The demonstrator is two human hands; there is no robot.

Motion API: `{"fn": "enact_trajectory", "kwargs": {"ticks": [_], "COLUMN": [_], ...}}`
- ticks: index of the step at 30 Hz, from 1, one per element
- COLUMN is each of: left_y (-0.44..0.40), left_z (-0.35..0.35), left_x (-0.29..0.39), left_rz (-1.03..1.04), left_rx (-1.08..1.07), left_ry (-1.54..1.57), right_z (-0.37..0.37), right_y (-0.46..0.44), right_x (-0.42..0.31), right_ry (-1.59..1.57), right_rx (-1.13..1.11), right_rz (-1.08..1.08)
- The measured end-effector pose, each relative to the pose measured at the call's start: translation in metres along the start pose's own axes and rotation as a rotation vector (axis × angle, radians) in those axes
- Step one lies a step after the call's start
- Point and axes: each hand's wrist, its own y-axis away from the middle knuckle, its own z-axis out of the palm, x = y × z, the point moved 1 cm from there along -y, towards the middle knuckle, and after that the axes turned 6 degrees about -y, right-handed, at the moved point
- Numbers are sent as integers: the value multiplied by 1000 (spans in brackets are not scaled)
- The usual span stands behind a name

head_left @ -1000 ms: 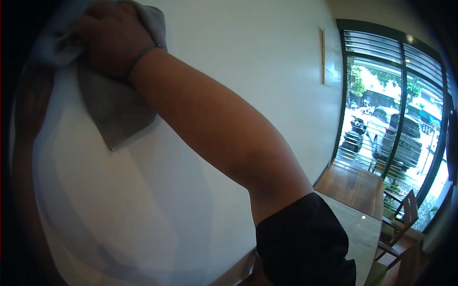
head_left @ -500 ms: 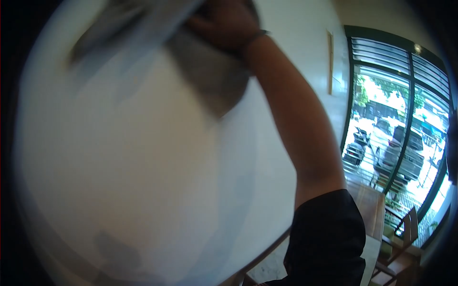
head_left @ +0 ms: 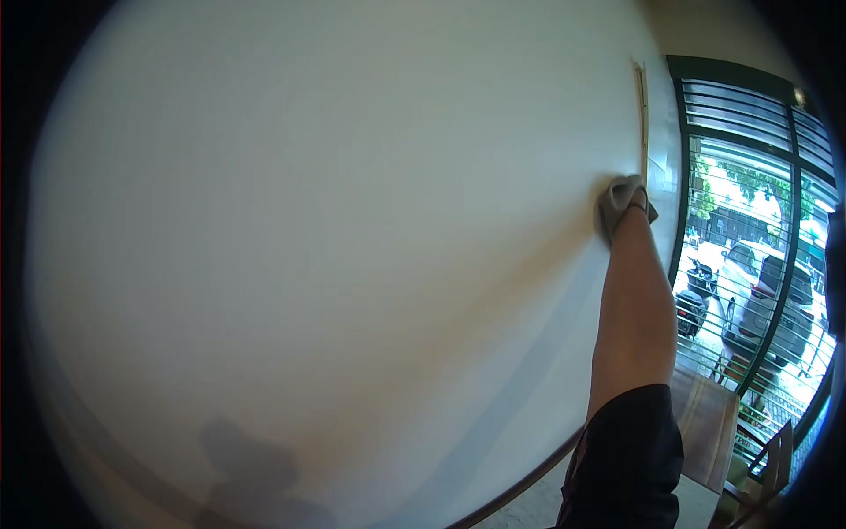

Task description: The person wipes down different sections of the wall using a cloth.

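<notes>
Pale wall (head_left: 335, 220) backs the outstretched right arm (head_left: 636, 309), its grip (head_left: 638, 199) holding grey cloth (head_left: 614, 204).

No readable txt, labels, nos. or signs

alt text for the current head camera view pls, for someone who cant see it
A person's outstretched right hand holds a grey cloth against a broad white wall, near a tall green-framed window. A wooden table and part of a chair stand by the window; vehicles are visible outside.
</notes>
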Motion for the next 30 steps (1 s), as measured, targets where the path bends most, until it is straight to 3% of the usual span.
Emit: {"fn": "enact_trajectory", "kwargs": {"ticks": [5, 7, 9, 12, 14, 15, 16, 17, 21, 25, 27, 30], "left_y": [-2, 0, 7, 12, 9, 9, 8, 9, 12, 18, 18, 15], "left_z": [-13, -14, -9, -6, 0, 3, 5, 7, 14, 15, 12, 14], "left_x": [-4, -27, -55, -40, -28, -27, -23, -18, 6, 18, 8, 11], "left_rz": [125, 138, 207, 181, 123, 86, 46, 47, 75, 162, 191, 234], "left_rx": [-77, -78, -24, 11, 28, 37, 43, 49, 33, 34, 22, -43], "left_ry": [-353, -341, -490, -519, -475, -494, -514, -511, -656, -627, -698, -539], "right_z": [-25, -34, -10, -156, -141, -227, -237, -223, -235, -213, -214, -203], "right_y": [-12, -24, -76, 106, 108, 220, 252, 272, 396, 405, 364, 282], "right_x": [-113, -188, -270, -359, -417, -415, -426, -446, -434, -407, -393, -373], "right_ry": [-203, -319, -424, -489, -619, -587, -519, -683, -846, -1175, -894, -714], "right_rx": [229, 410, 729, 330, 465, -90, 52, 283, 327, 105, 187, 332], "right_rz": [-176, -363, -653, -766, -982, -855, -1070, -1220, -1733, -1806, -1672, -1381]}}
